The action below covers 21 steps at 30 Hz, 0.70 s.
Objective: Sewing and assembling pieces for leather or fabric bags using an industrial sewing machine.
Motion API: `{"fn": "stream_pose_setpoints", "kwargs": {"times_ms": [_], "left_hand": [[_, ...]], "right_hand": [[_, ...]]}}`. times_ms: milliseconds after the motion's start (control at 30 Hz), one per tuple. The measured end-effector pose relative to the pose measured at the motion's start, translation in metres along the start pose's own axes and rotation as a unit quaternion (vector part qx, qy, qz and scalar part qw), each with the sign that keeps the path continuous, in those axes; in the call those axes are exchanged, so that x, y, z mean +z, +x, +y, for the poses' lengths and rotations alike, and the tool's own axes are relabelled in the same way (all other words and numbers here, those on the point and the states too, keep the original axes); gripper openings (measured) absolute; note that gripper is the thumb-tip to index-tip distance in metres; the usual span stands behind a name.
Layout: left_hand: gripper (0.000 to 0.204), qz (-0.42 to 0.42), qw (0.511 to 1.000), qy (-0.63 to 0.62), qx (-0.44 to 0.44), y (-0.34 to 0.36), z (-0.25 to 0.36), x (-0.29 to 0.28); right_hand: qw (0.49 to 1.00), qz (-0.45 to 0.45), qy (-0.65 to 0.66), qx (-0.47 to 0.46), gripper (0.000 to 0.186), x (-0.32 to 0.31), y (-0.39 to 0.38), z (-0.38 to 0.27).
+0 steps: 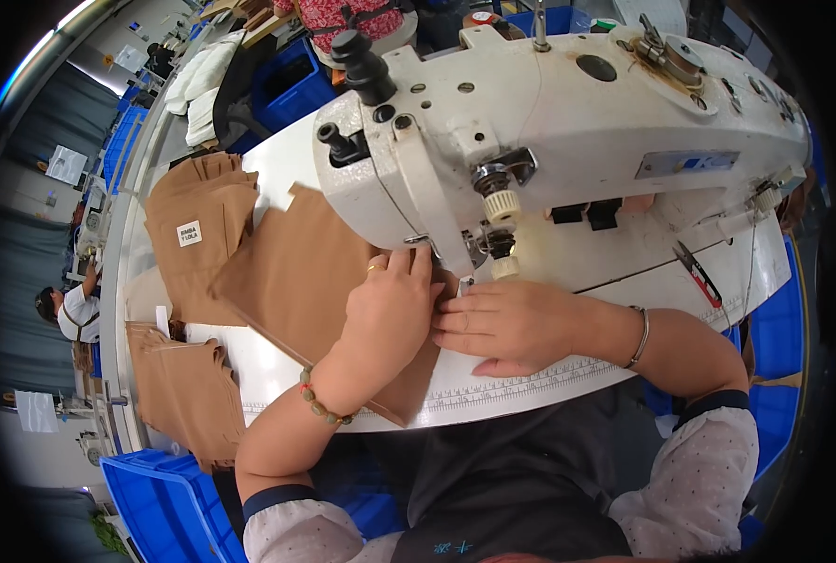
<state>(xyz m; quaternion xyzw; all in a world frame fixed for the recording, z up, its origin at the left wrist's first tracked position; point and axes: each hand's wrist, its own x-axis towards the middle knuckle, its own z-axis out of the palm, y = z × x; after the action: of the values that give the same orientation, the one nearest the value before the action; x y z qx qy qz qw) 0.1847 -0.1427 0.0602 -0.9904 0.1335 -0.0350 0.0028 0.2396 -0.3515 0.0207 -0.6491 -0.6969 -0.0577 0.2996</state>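
Observation:
A large brown fabric piece (291, 267) lies on the white sewing table, one part under the head of the white sewing machine (568, 103). My left hand (390, 305) bends its fingers onto this fabric beside the needle area, closed on it; its fingertips are partly hidden. Right of the needle area, my right hand (512, 324) lies low with its fingers stretched out and thumb apart, the tips touching the fabric's edge. The needle itself is hard to make out between the hands and the machine. A bracelet circles each wrist.
Stacked brown fabric pieces (197, 202), one with a white label, sit at the left; more brown pieces (183, 389) hang over the table's near-left edge. Red-and-black thread snips (699, 274) rest at the right. Blue crates (169, 507) stand below. Other people work farther off.

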Motion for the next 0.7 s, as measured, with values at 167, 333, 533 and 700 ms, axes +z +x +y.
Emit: {"fn": "stream_pose_setpoints", "kwargs": {"times_ms": [167,333,533,700], "left_hand": [[0.039,-0.029,0.995,0.03,-0.091,0.003,0.003,-0.012],[0.026,0.041,0.976,-0.211,0.023,0.011,-0.036,0.014],[0.015,-0.027,0.937,-0.344,-0.049,0.019,-0.04,0.021],[0.01,0.008,0.884,-0.458,-0.1,0.024,-0.032,0.033]], "right_hand": [[0.999,-0.022,-0.042,-0.011,0.054,-0.003,-0.002,-0.002],[0.997,0.001,-0.072,-0.032,0.048,0.0,0.003,-0.003],[0.983,0.076,-0.15,-0.07,0.027,0.014,0.001,0.002],[0.961,0.117,-0.231,-0.092,0.019,0.012,0.003,0.002]]}}
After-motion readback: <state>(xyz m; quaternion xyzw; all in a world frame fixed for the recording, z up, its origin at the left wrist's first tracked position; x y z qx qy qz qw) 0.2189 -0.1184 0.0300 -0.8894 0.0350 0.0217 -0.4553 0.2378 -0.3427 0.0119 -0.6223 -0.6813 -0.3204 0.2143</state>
